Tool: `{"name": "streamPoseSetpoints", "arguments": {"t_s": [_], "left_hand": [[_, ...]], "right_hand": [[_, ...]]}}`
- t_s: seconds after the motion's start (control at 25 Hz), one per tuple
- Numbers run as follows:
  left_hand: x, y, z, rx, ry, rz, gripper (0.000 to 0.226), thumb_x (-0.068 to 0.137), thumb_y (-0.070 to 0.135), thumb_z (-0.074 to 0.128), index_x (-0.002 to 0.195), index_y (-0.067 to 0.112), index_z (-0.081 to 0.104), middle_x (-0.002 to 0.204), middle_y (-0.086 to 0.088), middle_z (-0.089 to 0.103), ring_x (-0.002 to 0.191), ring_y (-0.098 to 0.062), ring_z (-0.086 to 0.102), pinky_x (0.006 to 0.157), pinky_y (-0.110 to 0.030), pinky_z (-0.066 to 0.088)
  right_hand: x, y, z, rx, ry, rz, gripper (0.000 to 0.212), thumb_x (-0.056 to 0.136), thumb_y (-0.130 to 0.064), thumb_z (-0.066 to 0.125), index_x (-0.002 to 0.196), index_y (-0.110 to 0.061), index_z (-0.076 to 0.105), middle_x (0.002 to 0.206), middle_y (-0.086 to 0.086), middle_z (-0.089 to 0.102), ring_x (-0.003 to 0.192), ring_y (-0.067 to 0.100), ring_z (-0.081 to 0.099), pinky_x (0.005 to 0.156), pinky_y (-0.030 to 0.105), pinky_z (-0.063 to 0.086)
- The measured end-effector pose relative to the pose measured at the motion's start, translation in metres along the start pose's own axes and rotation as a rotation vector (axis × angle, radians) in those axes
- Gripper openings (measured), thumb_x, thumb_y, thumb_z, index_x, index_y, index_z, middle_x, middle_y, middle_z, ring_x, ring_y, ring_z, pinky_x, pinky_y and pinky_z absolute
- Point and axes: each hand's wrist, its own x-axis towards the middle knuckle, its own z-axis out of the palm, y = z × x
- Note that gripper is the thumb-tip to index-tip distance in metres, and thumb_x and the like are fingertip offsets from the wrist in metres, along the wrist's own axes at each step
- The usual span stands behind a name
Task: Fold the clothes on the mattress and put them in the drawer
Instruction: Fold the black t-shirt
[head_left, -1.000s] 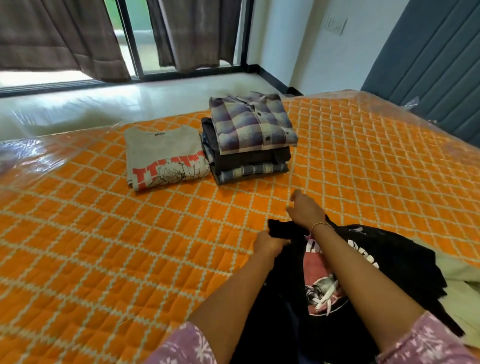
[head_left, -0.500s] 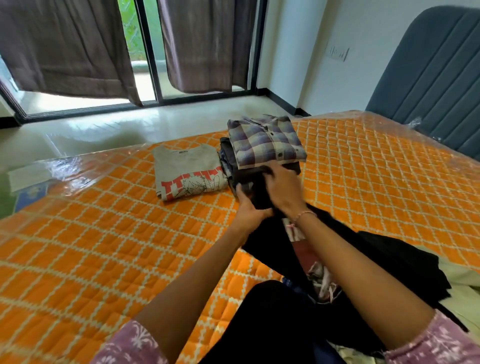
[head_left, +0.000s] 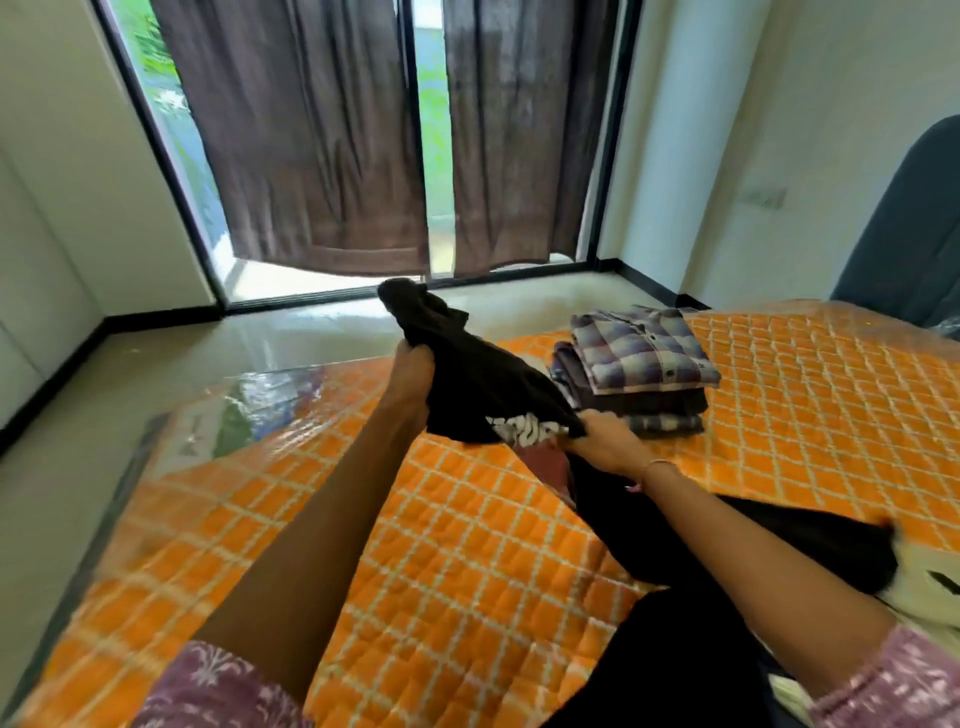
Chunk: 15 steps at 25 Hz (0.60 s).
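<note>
Two hands are up over the orange quilted mattress (head_left: 467, 545), both gripping one black T-shirt (head_left: 483, 384). The left hand (head_left: 413, 376) has its grip closed round a bunched end of the cloth, lifted high, with a dark tail of fabric sticking up above the fist. The right hand (head_left: 605, 441) sits lower and pinches the shirt near a patch of white print, fingers curled tight on it. From there the rest of the garment trails down and back toward the mattress's near right edge, where it lies across more dark and pale clothes (head_left: 924, 577). Toward the far edge, near the right corner, stands a stack of folded shirts (head_left: 644, 364), a plaid one on top. Behind it, brown curtains (head_left: 311, 130) hang over a glass door.
</note>
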Motion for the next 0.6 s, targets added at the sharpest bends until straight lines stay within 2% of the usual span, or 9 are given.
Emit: {"name": "streamPoseSetpoints", "arguments": {"t_s": [0.08, 0.16, 0.24, 0.28, 0.32, 0.4, 0.44, 0.52, 0.6], "left_hand": [[-0.009, 0.022, -0.041, 0.251, 0.07, 0.077, 0.023, 0.098, 0.006, 0.043, 0.117, 0.011, 0.056, 0.1, -0.008, 0.066, 0.087, -0.018, 0.063, 0.08, -0.033, 0.048], [-0.017, 0.045, -0.078, 0.34, 0.096, 0.064, 0.032, 0.097, 0.006, 0.046, 0.129, 0.01, 0.051, 0.118, -0.015, 0.062, 0.101, -0.025, 0.061, 0.085, -0.035, 0.048], [-0.031, 0.071, -0.109, 0.246, 0.153, 0.056, 0.035, 0.1, 0.01, 0.043, 0.135, 0.005, 0.045, 0.12, -0.019, 0.058, 0.102, -0.027, 0.06, 0.082, -0.032, 0.05], [-0.037, 0.086, -0.124, 0.16, 0.167, 0.074, 0.034, 0.101, 0.013, 0.04, 0.134, 0.004, 0.045, 0.116, -0.017, 0.058, 0.097, -0.024, 0.06, 0.077, -0.029, 0.052], [-0.043, 0.099, -0.134, 0.055, 0.166, 0.092, 0.03, 0.102, 0.016, 0.038, 0.128, 0.005, 0.049, 0.11, -0.014, 0.059, 0.092, -0.02, 0.06, 0.071, -0.026, 0.053], [-0.054, 0.125, -0.152, -0.112, 0.151, 0.119, 0.022, 0.102, 0.023, 0.037, 0.104, 0.012, 0.056, 0.092, -0.007, 0.059, 0.081, -0.015, 0.058, 0.065, -0.023, 0.052], [-0.058, 0.136, -0.158, -0.178, 0.146, 0.13, 0.022, 0.102, 0.025, 0.037, 0.094, 0.014, 0.054, 0.085, -0.004, 0.057, 0.078, -0.014, 0.056, 0.065, -0.023, 0.051], [-0.066, 0.15, -0.166, -0.253, 0.182, 0.109, 0.027, 0.101, 0.03, 0.033, 0.086, 0.016, 0.05, 0.079, -0.002, 0.053, 0.075, -0.015, 0.052, 0.07, -0.025, 0.047], [-0.071, 0.154, -0.172, -0.241, 0.261, 0.08, 0.031, 0.1, 0.031, 0.031, 0.081, 0.016, 0.05, 0.073, -0.001, 0.058, 0.074, -0.015, 0.052, 0.072, -0.026, 0.045]], "right_hand": [[0.012, -0.053, 0.017, 0.118, 0.165, -0.035, 0.024, 0.092, -0.022, 0.057, 0.074, -0.008, 0.052, 0.08, 0.021, 0.064, 0.08, 0.039, 0.059, 0.057, 0.035, 0.031], [0.023, -0.103, 0.028, 0.407, 0.211, -0.096, 0.012, 0.089, -0.015, 0.06, 0.083, -0.005, 0.06, 0.092, 0.022, 0.067, 0.088, 0.037, 0.062, 0.064, 0.035, 0.036], [0.023, -0.145, 0.038, 0.674, 0.063, -0.191, 0.007, 0.084, -0.008, 0.065, 0.091, -0.009, 0.067, 0.092, 0.011, 0.07, 0.092, 0.029, 0.064, 0.071, 0.029, 0.044], [0.021, -0.165, 0.044, 0.766, -0.069, -0.255, 0.014, 0.082, -0.007, 0.068, 0.092, -0.017, 0.067, 0.09, 0.003, 0.071, 0.09, 0.023, 0.065, 0.073, 0.026, 0.048], [0.019, -0.18, 0.051, 0.815, -0.203, -0.311, 0.021, 0.081, -0.01, 0.071, 0.097, -0.024, 0.067, 0.092, -0.004, 0.071, 0.091, 0.016, 0.066, 0.074, 0.026, 0.049], [0.017, -0.214, 0.063, 0.871, -0.4, -0.348, 0.043, 0.081, -0.026, 0.071, 0.12, -0.034, 0.055, 0.108, -0.011, 0.066, 0.104, 0.01, 0.062, 0.083, 0.03, 0.049], [0.018, -0.231, 0.067, 0.908, -0.44, -0.347, 0.054, 0.083, -0.032, 0.068, 0.131, -0.034, 0.046, 0.116, -0.01, 0.062, 0.111, 0.01, 0.057, 0.089, 0.034, 0.046], [0.022, -0.269, 0.067, 0.937, -0.401, -0.364, 0.063, 0.089, -0.033, 0.061, 0.143, -0.032, 0.029, 0.128, -0.005, 0.053, 0.12, 0.014, 0.05, 0.099, 0.041, 0.039], [0.026, -0.301, 0.06, 0.872, -0.412, -0.436, 0.055, 0.09, -0.027, 0.061, 0.14, -0.029, 0.038, 0.13, 0.0, 0.055, 0.12, 0.016, 0.051, 0.101, 0.041, 0.038]]}}
